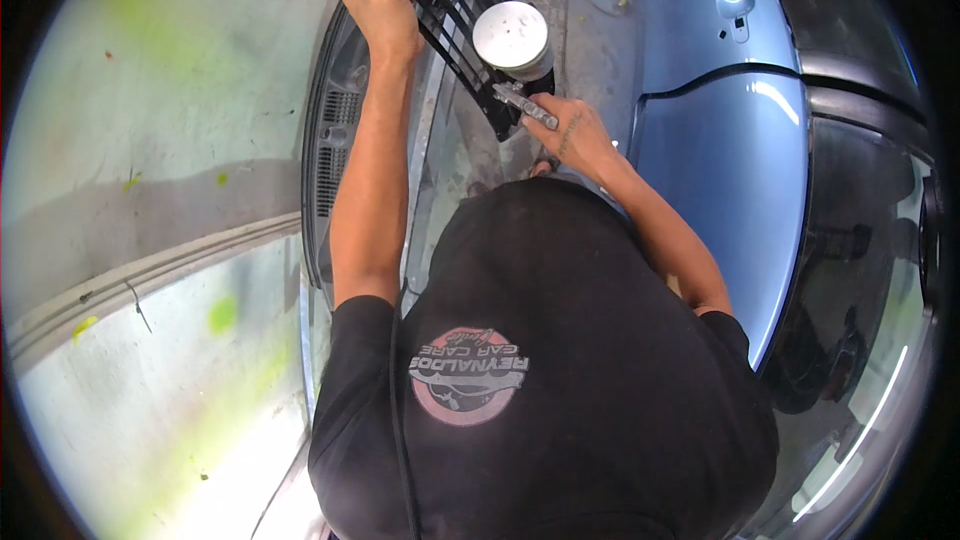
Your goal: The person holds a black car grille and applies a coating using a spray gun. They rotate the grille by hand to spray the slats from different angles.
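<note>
My left hand [388, 10] is closed on a long black slatted grille [462, 68], with the fingers wrapped round its bars near the top of the view. The grille slants from there down toward my right hand [580, 138]. That hand is closed round a paint spray gun [527, 105], whose metal rear end sticks out over the fingers. On top of the gun sits a round cup with a pale, speckled lid [511, 32]. The cup stands close beside the grille's lower end. The gun's nozzle and trigger are hidden.
A blue car door [720, 170] with a handle [736, 2] and dark windows runs along my right. At my left stands a pale wall [170, 150] with yellow-green paint marks. A dark vented panel [330, 160] lies beside my left forearm, above the grey floor [595, 30].
</note>
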Demonstrator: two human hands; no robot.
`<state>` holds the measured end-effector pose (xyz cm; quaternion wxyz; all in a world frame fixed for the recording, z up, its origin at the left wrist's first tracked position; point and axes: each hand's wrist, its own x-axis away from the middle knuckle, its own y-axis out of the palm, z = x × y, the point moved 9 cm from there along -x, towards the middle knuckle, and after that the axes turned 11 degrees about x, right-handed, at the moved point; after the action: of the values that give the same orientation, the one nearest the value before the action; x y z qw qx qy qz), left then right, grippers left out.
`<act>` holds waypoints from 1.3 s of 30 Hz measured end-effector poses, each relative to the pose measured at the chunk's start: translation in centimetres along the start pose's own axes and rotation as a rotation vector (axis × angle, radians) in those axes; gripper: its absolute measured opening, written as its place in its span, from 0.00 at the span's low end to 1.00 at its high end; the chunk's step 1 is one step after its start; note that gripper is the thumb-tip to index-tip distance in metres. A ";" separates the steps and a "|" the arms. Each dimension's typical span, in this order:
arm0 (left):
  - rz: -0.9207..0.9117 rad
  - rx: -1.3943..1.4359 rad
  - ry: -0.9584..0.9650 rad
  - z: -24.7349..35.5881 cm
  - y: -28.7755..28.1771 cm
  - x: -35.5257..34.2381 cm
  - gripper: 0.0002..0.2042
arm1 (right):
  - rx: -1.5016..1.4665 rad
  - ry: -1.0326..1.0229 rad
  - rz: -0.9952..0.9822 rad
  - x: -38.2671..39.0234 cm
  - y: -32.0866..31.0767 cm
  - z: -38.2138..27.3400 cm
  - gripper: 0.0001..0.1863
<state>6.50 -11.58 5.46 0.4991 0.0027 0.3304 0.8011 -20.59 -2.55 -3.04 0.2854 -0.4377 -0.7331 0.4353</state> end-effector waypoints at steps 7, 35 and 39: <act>0.029 0.000 0.031 0.2 -0.6 -0.3 0.12 | -0.003 -0.048 0.086 -0.1 -0.8 -0.1 0.22; 0.095 0.024 0.036 1.5 -2.2 -0.7 0.15 | 0.019 0.120 -0.137 -0.6 0.1 1.9 0.22; 0.077 0.004 0.018 0.9 -2.6 -0.3 0.14 | -0.110 0.078 0.030 -0.9 -0.8 1.6 0.22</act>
<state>9.01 -10.65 4.91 0.4649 0.0090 0.3362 0.8190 -21.77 -4.11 -3.13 0.2828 -0.4805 -0.7376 0.3810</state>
